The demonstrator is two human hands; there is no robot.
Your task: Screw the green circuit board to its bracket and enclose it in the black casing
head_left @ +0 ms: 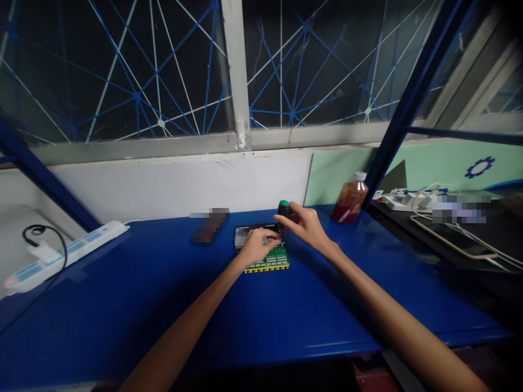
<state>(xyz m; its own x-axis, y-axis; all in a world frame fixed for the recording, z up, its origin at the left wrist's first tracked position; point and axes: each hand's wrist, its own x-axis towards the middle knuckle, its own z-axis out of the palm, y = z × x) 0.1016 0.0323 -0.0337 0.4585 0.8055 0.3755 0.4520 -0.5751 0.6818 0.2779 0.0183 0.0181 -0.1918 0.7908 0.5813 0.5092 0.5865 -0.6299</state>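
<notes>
One green circuit board (269,261) with a yellow strip along its near side lies toward the far half of the desk (306,321), roughly between the two forearms. It looks light, thin and stiff, and probably fragile where its small parts sit, so the edges seem the safest place to take hold. Just behind it is a dark-rimmed case (244,238); whether the board rests on it or only meets it, I cannot tell. Over the board's far right part stands a screwdriver (283,208), nearly upright, its green-and-black handle likely rigid, easy to grip and simple to turn from the top.

The right hand (308,226) has its thumb and fingers closed round that handle, with little gap left. The left hand (256,246) reaches over the board, thumb and fingers drawn narrow near the driver's lower end; whether they pinch the shaft or a small part is too small to tell.

Farther out, a blurred dark object (210,226) lies left of the case, a bottle (350,201) with a white cap stands to the right, and a white power strip (69,253) lies at the left
</notes>
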